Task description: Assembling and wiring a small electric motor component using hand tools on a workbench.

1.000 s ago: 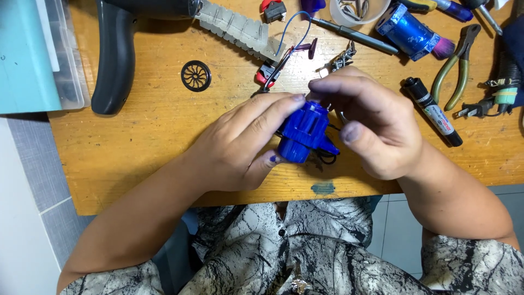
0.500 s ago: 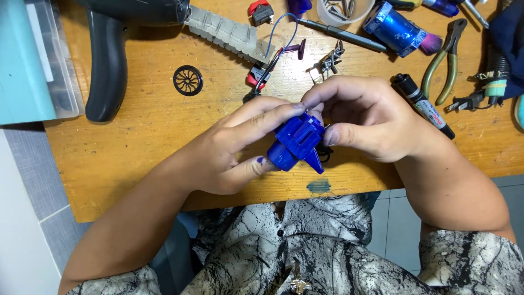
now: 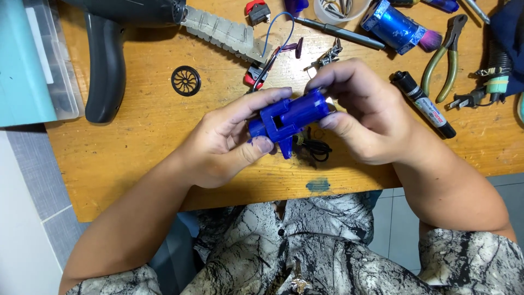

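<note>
A small blue plastic housing [image 3: 289, 117], shaped like a short barrel with a stub below, is held over the wooden table [image 3: 142, 136]. My left hand [image 3: 229, 142] grips its left end with thumb and fingers. My right hand [image 3: 365, 117] pinches its right end, fingers curled over the top. Thin black wires [image 3: 314, 148] hang under the housing, between both hands.
A dark hair dryer [image 3: 109, 49] with a grey ridged nozzle [image 3: 221, 33] lies at the back left. A black round grille [image 3: 186, 81], red switches with wires [image 3: 262, 68], a marker [image 3: 423, 104], pliers [image 3: 445, 54], a blue cylinder [image 3: 390, 24] and a clear box [image 3: 33, 60] lie around.
Both hands have turned the blue housing from a tilted, end-on pose to lying lengthwise between them, and lifted it slightly toward the table's middle.
</note>
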